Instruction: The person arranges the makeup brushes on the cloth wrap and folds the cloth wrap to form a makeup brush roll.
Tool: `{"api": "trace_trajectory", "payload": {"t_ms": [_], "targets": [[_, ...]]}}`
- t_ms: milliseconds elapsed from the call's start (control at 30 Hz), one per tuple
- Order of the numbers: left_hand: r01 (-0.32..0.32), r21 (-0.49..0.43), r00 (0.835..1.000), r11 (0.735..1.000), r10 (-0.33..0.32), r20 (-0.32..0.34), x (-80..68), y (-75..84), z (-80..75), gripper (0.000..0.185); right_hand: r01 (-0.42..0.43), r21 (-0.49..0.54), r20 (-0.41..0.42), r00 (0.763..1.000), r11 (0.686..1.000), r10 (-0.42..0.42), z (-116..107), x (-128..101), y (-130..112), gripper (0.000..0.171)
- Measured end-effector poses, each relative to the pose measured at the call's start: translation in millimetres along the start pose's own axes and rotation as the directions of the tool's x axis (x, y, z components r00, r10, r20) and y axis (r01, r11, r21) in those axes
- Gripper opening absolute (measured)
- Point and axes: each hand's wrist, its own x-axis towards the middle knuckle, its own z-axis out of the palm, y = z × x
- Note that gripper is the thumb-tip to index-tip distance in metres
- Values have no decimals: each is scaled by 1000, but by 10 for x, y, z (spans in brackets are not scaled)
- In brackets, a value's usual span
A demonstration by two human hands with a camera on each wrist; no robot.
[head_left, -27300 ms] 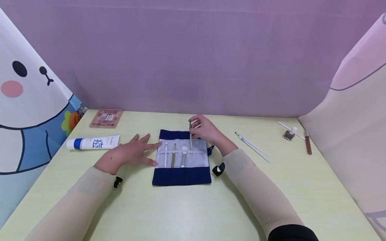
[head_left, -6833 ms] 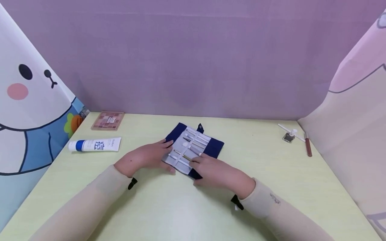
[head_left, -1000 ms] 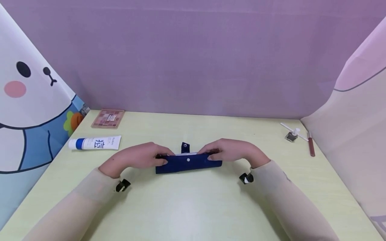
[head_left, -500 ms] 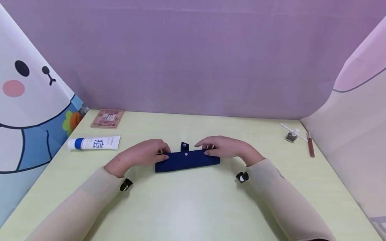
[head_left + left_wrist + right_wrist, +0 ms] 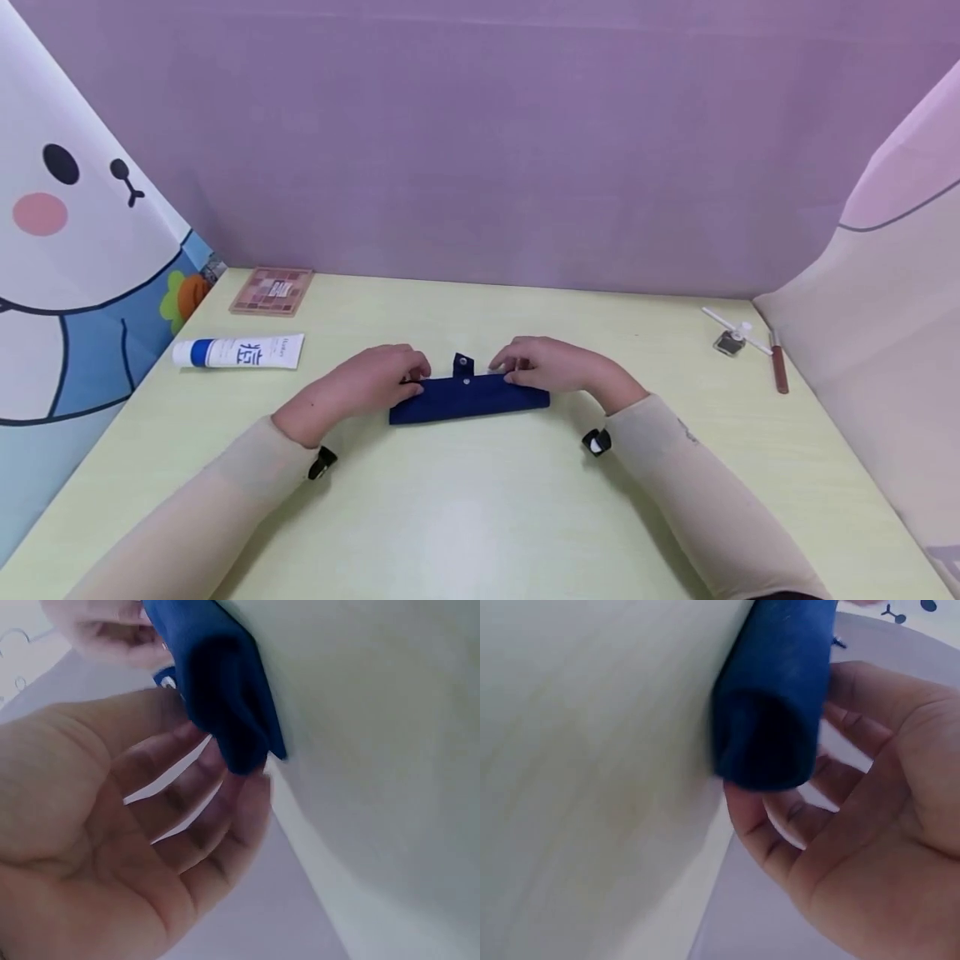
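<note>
Head view: one navy fabric roll (image 5: 468, 399), rolled up and lying crosswise at the middle of the pale green desk (image 5: 465, 517); a snap tab (image 5: 462, 364) stands up at its far edge. Left hand (image 5: 360, 389) rests at the roll's left end, fingers bent over it; right hand (image 5: 558, 372) rests at the right end, fingertips on the top edge near the tab. Both arms in beige sleeves. Also on the desk: white tube with blue band (image 5: 237, 352), well to the left; eyeshadow palette (image 5: 272, 291) at the far left corner; a small dark pot with a white stick (image 5: 731, 337) and a brown pencil (image 5: 779, 371) at the far right, well apart from the roll. Left wrist view: roll (image 5: 221, 697) seen end-on, blurred; the left hand (image 5: 127, 847) has loosely spread fingers (image 5: 217, 802) touching its end, grip slack and not closed round it, as far as the blur allows. Right wrist view: open end of the roll (image 5: 772, 727) against the desk; the right hand (image 5: 862, 825) has relaxed fingers (image 5: 761, 825) touching the underside, grip released rather than clasping.
</note>
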Motion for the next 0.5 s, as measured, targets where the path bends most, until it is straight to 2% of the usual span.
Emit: {"api": "trace_trajectory", "payload": {"t_ms": [133, 233, 333, 500], "targets": [[-75, 77, 995, 994, 80, -63, -30, 133, 18, 25, -10, -15, -24, 1000, 1000, 10, -14, 37, -113, 39], [-117, 90, 990, 989, 123, -63, -41, 246, 19, 25, -24, -11, -30, 999, 1000, 24, -12, 79, -212, 48], [-90, 59, 994, 994, 93, -50, -28, 330, 24, 32, -32, -10, -25, 999, 999, 32, 11, 130, -279, 50], [-13, -14, 999, 1000, 13, -39, 27, 357, 38, 62, -22, -15, -27, 999, 1000, 22, 46, 174, -347, 48]]}}
